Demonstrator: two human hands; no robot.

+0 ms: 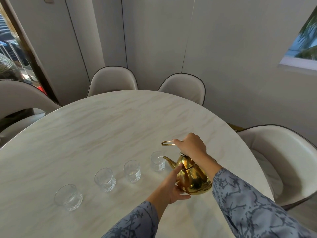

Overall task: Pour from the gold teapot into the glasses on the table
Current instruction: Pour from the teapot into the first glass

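Note:
A shiny gold teapot (193, 179) is tilted left near the table's right side, its spout tip over the rim of the rightmost glass (157, 161). My right hand (192, 146) is closed around the thin wire handle above the lid. My left hand (169, 187) rests against the pot's left side and base, index finger stretched up toward the lid. Three more clear cut glasses stand in a diagonal row to the left: one (132, 171), another (105, 179) and the nearest (68, 197). Whether liquid flows cannot be told.
The round white marble table (103, 127) fills the lower view. Cream chairs ring it: two at the far edge (113, 81) (183, 87), one at the right (281, 162) and one at the left (18, 98). Walls stand close behind.

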